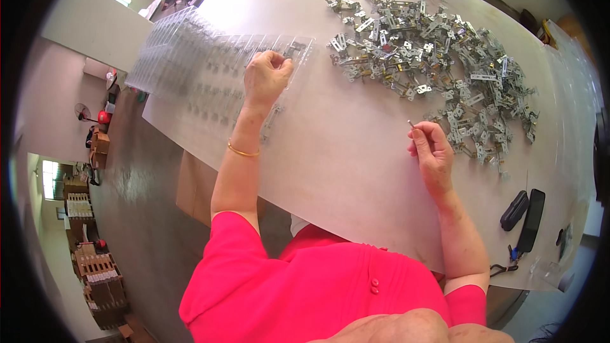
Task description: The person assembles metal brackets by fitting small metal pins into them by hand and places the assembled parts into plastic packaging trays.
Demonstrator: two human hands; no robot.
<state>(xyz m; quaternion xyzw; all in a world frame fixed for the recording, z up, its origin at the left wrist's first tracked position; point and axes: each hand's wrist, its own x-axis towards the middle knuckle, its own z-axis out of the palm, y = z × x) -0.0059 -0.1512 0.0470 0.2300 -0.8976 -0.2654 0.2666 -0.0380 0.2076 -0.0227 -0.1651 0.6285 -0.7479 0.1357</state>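
Observation:
My left hand (267, 81), with a gold bangle on its wrist, is over the right end of a clear plastic tray (307, 58). Its thumb and fingers are pinched together, and what they hold, if anything, is hidden. Small metal parts sit in rows in the tray's compartments. Between the thumb and fingertips of my right hand (434, 155) is a small metal piece (412, 124), raised at the near left side of a large heap of metal brackets (438, 57). The heap is silver with some brass-coloured bits.
More clear trays (159, 51) are stacked at the far left of the pale table (337, 171). A black phone (532, 219), a dark case (514, 210) and a key ring (513, 254) lie at the right. Clear plastic sheeting (572, 95) hangs along the right edge. Cardboard boxes (100, 143) stand beyond.

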